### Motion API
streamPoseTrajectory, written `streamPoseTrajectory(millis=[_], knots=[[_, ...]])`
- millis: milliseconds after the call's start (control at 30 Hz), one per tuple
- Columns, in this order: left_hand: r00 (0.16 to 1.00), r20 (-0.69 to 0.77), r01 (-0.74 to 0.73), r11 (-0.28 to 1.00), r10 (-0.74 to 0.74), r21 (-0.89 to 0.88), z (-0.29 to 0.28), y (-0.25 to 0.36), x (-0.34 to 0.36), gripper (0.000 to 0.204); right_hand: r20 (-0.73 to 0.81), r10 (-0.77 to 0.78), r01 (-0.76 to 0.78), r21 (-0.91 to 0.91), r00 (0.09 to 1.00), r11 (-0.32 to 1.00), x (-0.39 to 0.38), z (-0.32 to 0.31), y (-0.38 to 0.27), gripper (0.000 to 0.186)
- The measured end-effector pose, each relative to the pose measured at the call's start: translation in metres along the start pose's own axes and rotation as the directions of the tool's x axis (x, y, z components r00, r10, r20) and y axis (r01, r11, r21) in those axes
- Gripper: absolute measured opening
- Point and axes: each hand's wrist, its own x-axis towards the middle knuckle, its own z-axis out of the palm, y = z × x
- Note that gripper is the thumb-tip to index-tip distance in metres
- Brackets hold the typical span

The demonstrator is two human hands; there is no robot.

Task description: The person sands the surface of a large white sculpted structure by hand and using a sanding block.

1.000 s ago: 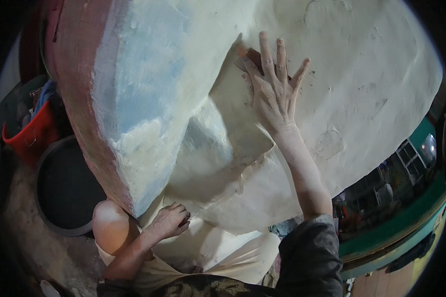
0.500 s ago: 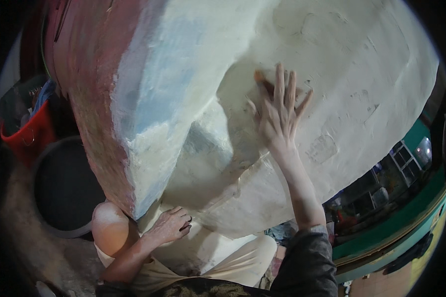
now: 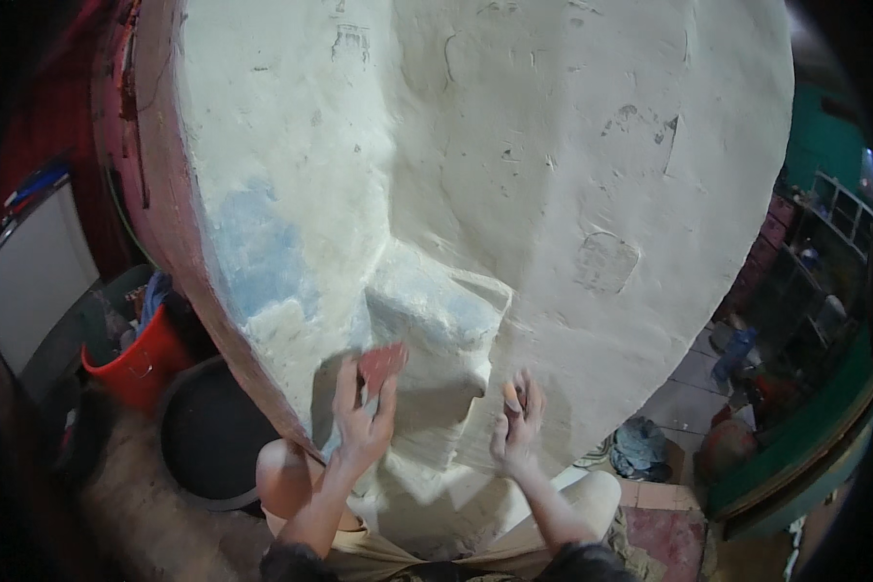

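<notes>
A large, boat-like hull form [image 3: 592,165] fills the middle, coated off-white with a pale blue patch and a reddish strip along its left side. My left hand [image 3: 361,429] is closed on a flat reddish piece that looks like sandpaper [image 3: 385,363], close to the blocky raised part [image 3: 436,301] at the form's lower middle. To the right of that block, my right hand [image 3: 520,427] curls around a small orange-and-dark object [image 3: 511,396]. Its kind I cannot make out, as the fingers cover most of it. Whether either hand touches the surface is unclear.
Left of the form are a red bucket [image 3: 138,361] with things in it, a wide black tub [image 3: 204,436] and a white panel [image 3: 39,272]. My knees frame the form's lower end. On the right are a crumpled bluish bundle [image 3: 640,449] and a green curved edge [image 3: 795,456].
My right hand has come down from lying spread on the surface and is now curled. My left hand has risen and now shows the reddish piece. The view has shifted.
</notes>
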Motion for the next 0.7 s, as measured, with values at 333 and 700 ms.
streamPoseTrajectory(millis=[333, 700], knots=[[0.890, 0.056, -0.445, 0.837, 0.452, 0.318, 0.104, 0.023, 0.170, 0.045, 0.231, 0.555, -0.600, 0.232, 0.799, 0.766, -0.114, -0.002, 0.014, 0.038], [0.914, 0.287, -0.407, 0.654, 0.288, 0.638, 0.136, -0.006, 0.110, 0.069, 0.145, 0.535, -0.552, 0.306, 0.832, 0.776, -0.108, 0.008, 0.020, 0.034]])
